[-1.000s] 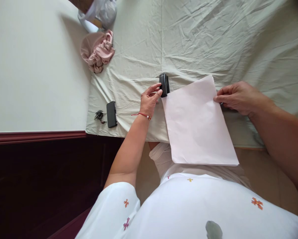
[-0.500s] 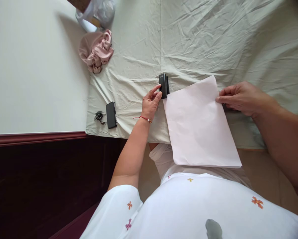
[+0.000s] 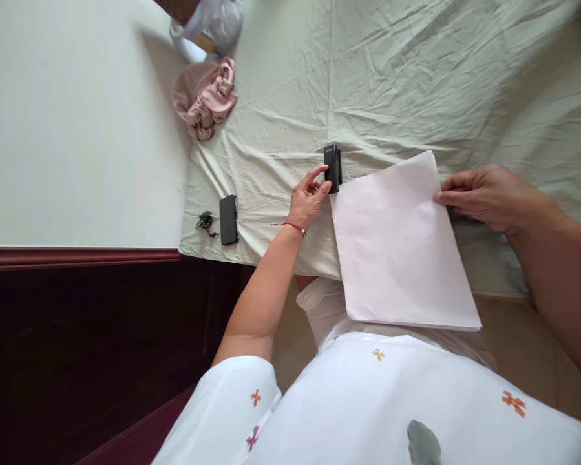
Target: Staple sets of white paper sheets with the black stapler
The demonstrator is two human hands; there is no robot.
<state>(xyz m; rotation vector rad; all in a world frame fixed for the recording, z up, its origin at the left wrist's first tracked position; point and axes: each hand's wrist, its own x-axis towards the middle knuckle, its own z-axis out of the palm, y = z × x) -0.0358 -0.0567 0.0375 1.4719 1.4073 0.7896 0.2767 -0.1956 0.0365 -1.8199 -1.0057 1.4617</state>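
Views: one only, a camera worn on the person's head.
Facing: forward and steeply down, onto the bed covered with a wrinkled pale green sheet (image 3: 391, 77) and the person's own lap.
Nearness: close (both forearms run out of the lower frame edge), with the wearer's white flower-printed garment (image 3: 368, 407) filling the bottom.
Centre of frame: the pale pink rectangular sheet of paper (image 3: 397, 245), between the left hand (image 3: 307, 200) and the right hand (image 3: 486, 194).
Left margin: a plain cream wall (image 3: 77, 123) above a dark red skirting strip (image 3: 77, 257).
Shared ground: none, since no second view exists.
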